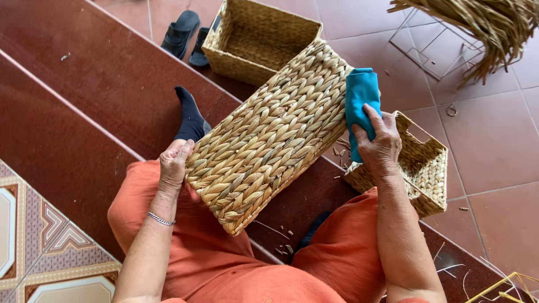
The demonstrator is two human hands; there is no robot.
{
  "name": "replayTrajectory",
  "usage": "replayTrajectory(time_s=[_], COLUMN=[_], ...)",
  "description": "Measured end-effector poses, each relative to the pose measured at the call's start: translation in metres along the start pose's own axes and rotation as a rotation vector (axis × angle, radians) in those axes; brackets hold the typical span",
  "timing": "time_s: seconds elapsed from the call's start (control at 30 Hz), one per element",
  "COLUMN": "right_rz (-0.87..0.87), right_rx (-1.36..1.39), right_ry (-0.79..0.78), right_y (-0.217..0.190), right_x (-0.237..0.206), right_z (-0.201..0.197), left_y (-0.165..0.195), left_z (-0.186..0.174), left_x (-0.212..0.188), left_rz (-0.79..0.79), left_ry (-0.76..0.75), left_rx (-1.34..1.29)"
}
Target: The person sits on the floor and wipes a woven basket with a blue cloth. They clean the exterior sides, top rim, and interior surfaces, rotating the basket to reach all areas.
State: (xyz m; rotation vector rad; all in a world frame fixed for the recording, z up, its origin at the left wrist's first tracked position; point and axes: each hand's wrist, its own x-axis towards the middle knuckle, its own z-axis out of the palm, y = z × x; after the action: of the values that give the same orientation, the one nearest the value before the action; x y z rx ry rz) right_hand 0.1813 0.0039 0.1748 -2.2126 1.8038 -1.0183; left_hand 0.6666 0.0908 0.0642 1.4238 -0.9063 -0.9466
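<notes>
The right hand (377, 143) pinches a folded blue cloth (361, 101) against the woven basket (269, 137) at frame centre. The left hand (174, 163) presses, fingers together, on the basket's lower-left edge.

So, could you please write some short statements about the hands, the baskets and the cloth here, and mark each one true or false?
1. The right hand presses a teal cloth against the large woven basket. True.
2. The left hand holds a pair of scissors. False: it grips the basket's lower edge.
3. A smaller woven basket sits on the floor by the right hand. True.
4. The left wrist is bare. False: it wears a silver bracelet.
5. Dark sandals lie beside an open basket. True.
</notes>
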Motion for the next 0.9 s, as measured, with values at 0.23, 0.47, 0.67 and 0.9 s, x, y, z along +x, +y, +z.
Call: replayTrajectory(time_s=[0.23,0.47,0.67,0.9], right_rz=[-0.563,-0.539,-0.096,-0.059], right_rx=[0.024,0.085,-0.473,-0.371], right_ry=[-0.368,-0.715,-0.302,-0.462], right_y=[-0.178,-0.186,-0.072,-0.095], right_x=[-0.067,-0.047,0.065,0.027], right_z=[0.017,0.041,0.039,0.053], left_y=[0.006,0.016,0.016,0.017], left_z=[-0.007,-0.008,-0.002,-0.003], left_x=[0.004,-0.008,-0.005,-0.01], left_rz=[-0.125,-0.19,-0.089,-0.122], left_ry=[-0.099,-0.079,-0.054,-0.015], left_rx=[0.025,-0.035,-0.058,0.031])
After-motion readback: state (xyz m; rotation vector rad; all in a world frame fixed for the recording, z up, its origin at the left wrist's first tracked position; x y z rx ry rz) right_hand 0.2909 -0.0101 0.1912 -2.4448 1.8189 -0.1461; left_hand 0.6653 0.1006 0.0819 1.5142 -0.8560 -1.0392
